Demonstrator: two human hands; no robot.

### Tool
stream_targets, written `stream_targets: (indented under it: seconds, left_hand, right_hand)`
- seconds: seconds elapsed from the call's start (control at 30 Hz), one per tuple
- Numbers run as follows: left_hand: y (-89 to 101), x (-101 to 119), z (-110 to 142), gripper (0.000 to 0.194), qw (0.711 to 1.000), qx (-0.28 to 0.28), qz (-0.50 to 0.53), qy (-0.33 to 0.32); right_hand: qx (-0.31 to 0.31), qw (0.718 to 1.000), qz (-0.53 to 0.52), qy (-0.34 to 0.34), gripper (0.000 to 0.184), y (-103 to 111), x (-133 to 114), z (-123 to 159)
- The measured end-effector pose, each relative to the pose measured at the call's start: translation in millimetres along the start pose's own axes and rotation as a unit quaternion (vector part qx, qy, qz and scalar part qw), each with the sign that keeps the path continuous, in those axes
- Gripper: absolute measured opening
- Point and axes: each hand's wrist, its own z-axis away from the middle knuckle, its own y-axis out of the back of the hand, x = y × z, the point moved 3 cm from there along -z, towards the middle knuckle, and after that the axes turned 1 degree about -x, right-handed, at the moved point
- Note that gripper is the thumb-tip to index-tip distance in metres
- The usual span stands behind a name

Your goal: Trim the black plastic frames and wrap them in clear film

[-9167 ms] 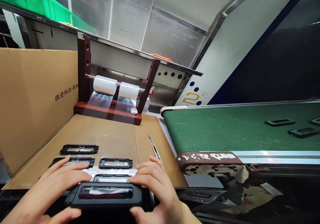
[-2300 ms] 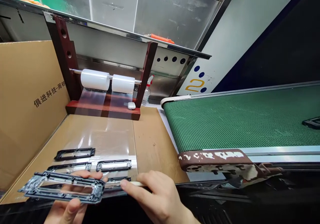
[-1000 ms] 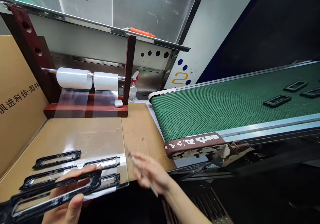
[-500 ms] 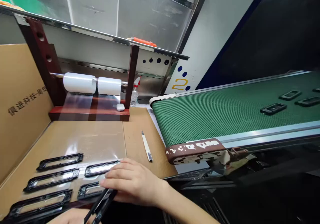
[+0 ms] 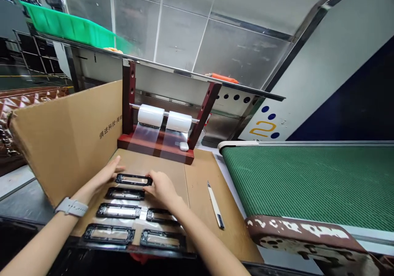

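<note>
Several black rectangular frames with clear windows lie in two columns on the clear-covered cardboard. My right hand (image 5: pixel 162 189) pinches the right end of the farthest black frame (image 5: pixel 134 180) between thumb and fingers. At the left end of that frame is my left hand (image 5: pixel 111 171), its fingers stretched out and apart, holding nothing. Just nearer lies a second black frame (image 5: pixel 125 193). Others sit closer to the front edge, such as the left one (image 5: pixel 108 234) and the right one (image 5: pixel 163 240). My right forearm partly covers the right column.
A dark red stand holds two rolls of clear film (image 5: pixel 150 116) at the back. A white craft knife (image 5: pixel 216 205) lies to the right, beside the green conveyor belt (image 5: pixel 295 177). An upright cardboard panel (image 5: pixel 70 132) borders the left. A green bin (image 5: pixel 74 30) rests on the shelf above.
The view has swung left. The frame that was tilted up between my hands is no longer raised. My hands have moved to the far end of the rows, and my left hand's fingers have spread.
</note>
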Motion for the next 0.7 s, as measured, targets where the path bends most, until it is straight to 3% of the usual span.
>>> stream_targets:
  seconds: [0.23,0.4,0.57,0.7]
  left_hand:
    - [6.3,-24,-12,0.051,0.998,-0.030,0.035,0.036]
    - [6.9,-32,-17,0.058,0.998,-0.033,0.055,0.016]
    - [13.8,-36,-27,0.060,0.997,0.007,0.040,-0.071]
    - [14.7,-40,-17,0.051,0.981,0.032,-0.060,-0.183]
  right_hand:
    - [-0.039,0.998,0.031,-0.036,0.030,-13,-4,-8]
    - [-0.049,0.997,0.041,-0.036,0.029,-14,-4,-13]
    - [-0.042,0.997,0.052,-0.028,0.030,-16,0,-15]
    - [-0.022,0.998,0.062,-0.024,0.036,-21,2,-17]
